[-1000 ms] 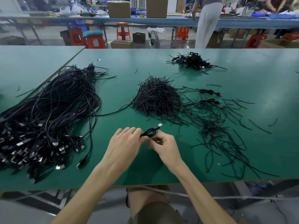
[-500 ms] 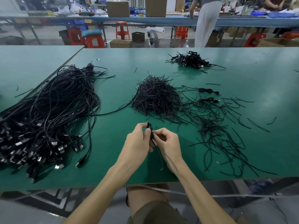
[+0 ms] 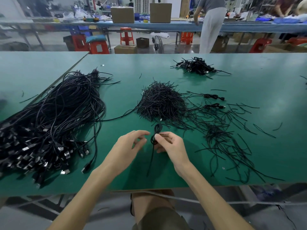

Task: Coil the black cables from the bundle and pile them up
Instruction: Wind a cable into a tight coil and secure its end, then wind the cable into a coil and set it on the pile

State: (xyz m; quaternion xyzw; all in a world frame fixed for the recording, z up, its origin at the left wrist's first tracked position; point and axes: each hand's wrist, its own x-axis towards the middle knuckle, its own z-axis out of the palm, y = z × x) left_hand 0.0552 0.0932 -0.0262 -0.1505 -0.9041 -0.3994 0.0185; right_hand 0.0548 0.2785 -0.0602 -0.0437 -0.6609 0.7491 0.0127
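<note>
Centrally, near the table's [image 3: 116, 183] front edge, the right hand [image 3: 171, 145] pinches one coiled cable [image 3: 157, 130], whose tail hangs toward 6 o'clock over bare green surface. The left hand [image 3: 129, 145] hovers just beside it, fingers loosely curled and holding nothing. One big cable bundle [image 3: 58, 113] fills 9 o'clock, reaching the near edge. One heap of ties [image 3: 162, 102] sits at 12, two single coiled cables [image 3: 212, 96] at 2, and one finished pile [image 3: 196, 66] far off at 1.

Cable bundle [image 3: 49, 122] runs off L edge. Coiled cable [image 3: 152, 141] mid hidden under right hand [image 3: 172, 145] thumb. Left hand [image 3: 131, 145] fingertips blurred.
</note>
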